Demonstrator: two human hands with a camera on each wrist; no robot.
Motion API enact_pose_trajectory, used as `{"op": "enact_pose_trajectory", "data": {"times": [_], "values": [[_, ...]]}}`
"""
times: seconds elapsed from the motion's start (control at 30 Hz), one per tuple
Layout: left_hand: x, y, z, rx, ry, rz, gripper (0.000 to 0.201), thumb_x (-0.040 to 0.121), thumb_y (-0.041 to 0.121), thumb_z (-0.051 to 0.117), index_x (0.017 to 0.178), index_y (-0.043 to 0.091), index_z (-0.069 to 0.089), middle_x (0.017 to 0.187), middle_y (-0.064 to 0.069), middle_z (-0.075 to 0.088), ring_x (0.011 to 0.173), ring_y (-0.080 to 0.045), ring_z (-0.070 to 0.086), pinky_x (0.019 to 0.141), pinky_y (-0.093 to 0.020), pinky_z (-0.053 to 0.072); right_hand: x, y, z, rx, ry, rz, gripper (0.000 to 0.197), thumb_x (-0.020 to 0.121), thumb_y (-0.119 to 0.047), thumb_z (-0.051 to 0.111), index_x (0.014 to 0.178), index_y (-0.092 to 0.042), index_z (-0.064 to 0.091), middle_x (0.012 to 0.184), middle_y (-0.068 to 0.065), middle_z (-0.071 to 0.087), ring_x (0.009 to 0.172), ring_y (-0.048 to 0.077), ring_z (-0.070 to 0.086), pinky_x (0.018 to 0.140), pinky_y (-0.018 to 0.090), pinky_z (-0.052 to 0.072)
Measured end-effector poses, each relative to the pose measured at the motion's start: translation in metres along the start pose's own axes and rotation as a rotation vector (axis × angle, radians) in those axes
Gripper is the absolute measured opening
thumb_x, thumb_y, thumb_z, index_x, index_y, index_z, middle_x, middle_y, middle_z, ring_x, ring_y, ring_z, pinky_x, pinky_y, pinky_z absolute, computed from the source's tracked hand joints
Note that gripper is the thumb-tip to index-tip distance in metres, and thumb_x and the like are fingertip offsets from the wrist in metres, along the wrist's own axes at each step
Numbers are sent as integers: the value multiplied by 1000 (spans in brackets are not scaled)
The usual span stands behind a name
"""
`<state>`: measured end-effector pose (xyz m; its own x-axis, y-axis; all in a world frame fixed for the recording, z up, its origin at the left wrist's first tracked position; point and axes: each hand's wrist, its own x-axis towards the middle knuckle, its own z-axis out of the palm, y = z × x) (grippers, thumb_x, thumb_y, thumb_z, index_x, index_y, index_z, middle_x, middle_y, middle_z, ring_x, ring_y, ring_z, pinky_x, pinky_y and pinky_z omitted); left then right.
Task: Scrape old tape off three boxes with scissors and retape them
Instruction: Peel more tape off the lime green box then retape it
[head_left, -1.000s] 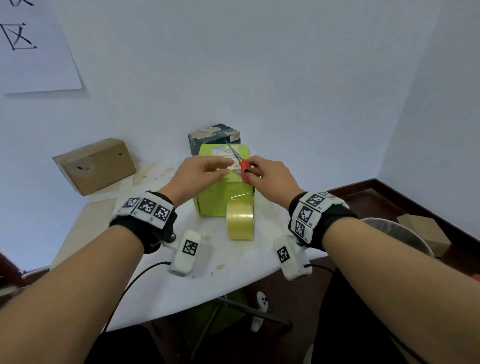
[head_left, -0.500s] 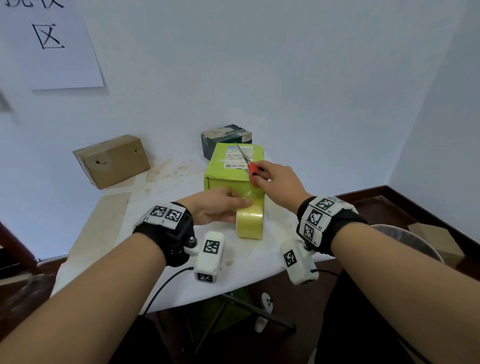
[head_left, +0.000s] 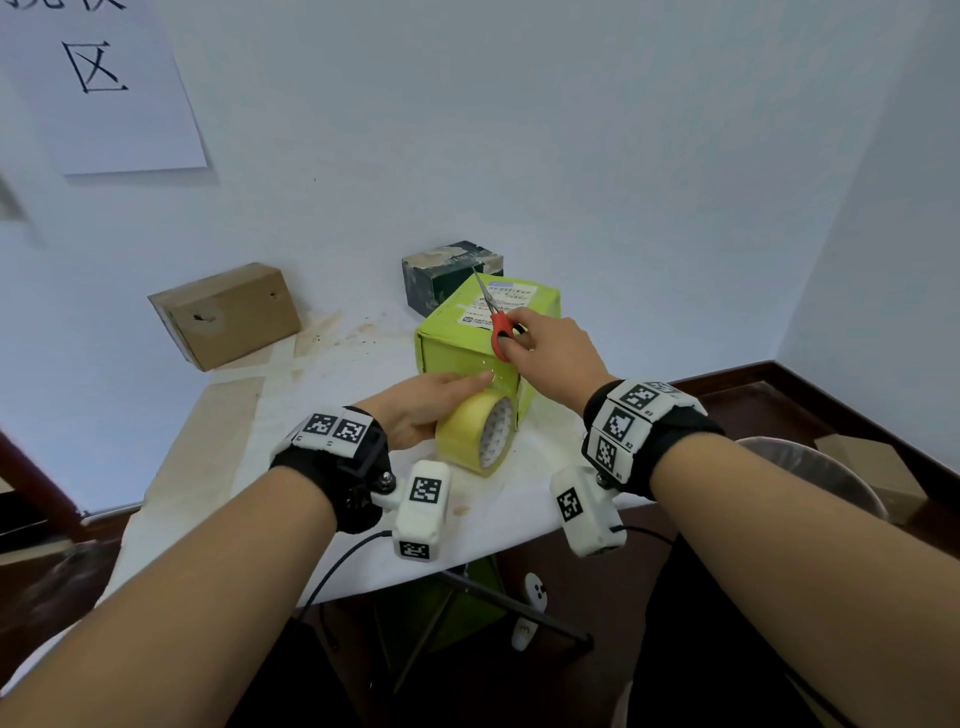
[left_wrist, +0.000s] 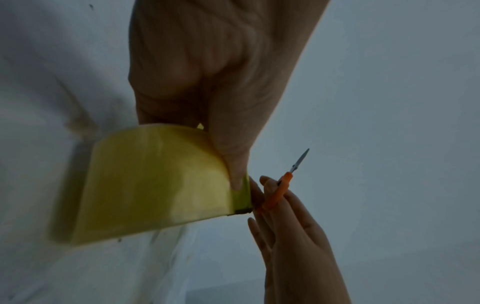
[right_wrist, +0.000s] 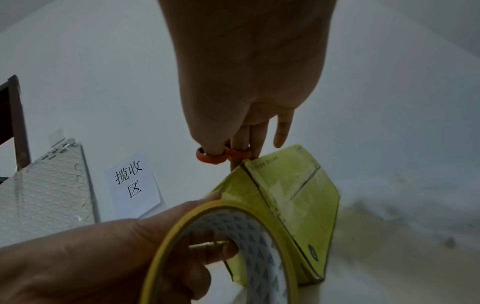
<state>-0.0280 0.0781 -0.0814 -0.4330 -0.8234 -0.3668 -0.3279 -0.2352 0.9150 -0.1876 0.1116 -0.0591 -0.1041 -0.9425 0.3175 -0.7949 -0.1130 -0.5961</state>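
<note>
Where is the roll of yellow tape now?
In the head view the tape roll stands on edge against the green box's near face, gripped by the left hand.

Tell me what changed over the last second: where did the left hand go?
The left hand came off the top of the green box, dropped to its near face and took hold of the yellow tape roll, thumb through the core. The right hand still holds the red scissors over the box top; brown box and dark box unmoved.
</note>
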Motion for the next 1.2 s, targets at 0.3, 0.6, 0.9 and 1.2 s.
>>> {"op": "enact_pose_trajectory", "data": {"times": [0.3,0.6,0.9,1.2], "values": [[5,1,7,11,79,-4,27,92,29,63,112,12,64,110,-10,70,99,-25,66,95,-43,52,-7,-1,3,-104,24,-18,29,94,-36,48,117,-20,57,101,2,69,94,27,61,77,35,49],[5,1,2,26,37,-90,30,93,26,61,116,6,62,110,-13,69,95,-25,66,92,-41,53,-8,-2,3,-140,42,-21,30,96,-37,47,118,-18,56,103,3,68,95,29,60,74,34,47],[0,0,4,-130,25,-86,32,93,15,61,121,-1,60,113,-18,68,82,-24,69,69,-33,60,-8,-1,3,-101,32,6,29,95,-36,47,116,-19,56,98,1,68,92,26,60,72,32,46],[-1,-1,6,-128,55,-63,30,92,17,63,118,2,62,105,-14,70,79,-21,69,65,-30,60,3,-1,-31,597,-50,91,24,89,-10,61,113,-12,63,72,0,69,62,2,64,58,9,48]]}}
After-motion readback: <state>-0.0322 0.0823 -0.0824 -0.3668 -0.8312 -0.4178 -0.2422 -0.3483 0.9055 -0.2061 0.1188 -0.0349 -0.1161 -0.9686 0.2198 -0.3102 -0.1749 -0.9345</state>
